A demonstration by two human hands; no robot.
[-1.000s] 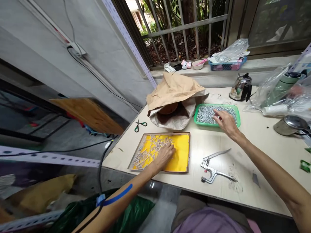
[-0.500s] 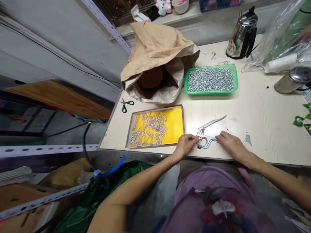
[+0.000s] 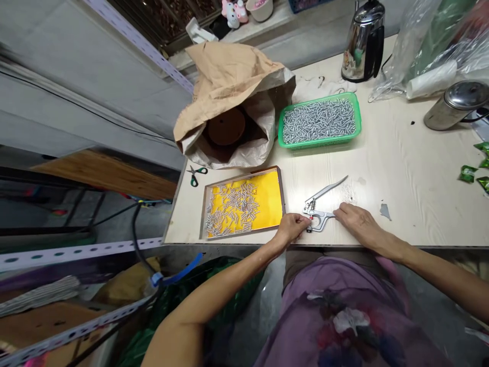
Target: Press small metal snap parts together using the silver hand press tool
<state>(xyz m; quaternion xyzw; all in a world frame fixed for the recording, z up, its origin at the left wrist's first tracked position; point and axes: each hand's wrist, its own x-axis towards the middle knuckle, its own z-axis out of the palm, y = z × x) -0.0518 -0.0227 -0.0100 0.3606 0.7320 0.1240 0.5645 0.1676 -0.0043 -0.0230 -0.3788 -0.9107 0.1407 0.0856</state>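
A pair of silver hand-press pliers (image 3: 323, 216) lies on the table near its front edge, its handles spread apart and a spring and a small red part at its jaws. My right hand (image 3: 355, 221) grips the end of the lower handle with its fingertips. Right at the jaws, my left hand (image 3: 292, 227) is closed in a pinch; whatever is between its fingertips is too small to make out. To its left, a shallow tray (image 3: 269, 199) with a yellow bottom contains many small metal tube-like pieces (image 3: 239, 204).
Behind the pliers stands a green basket (image 3: 324, 144) full of small silver pieces. A large open paper sack (image 3: 233, 71) stands left of it. Scissors (image 3: 196, 173) lie at the left. A kettle (image 3: 362, 43), a metal cup (image 3: 451, 107) and green packets (image 3: 468, 173) are on the right.
The view has turned and shifted slightly. My left fingertips are a little lower at the jaws, leaving the red part more visible. My right hand stays on the handle.
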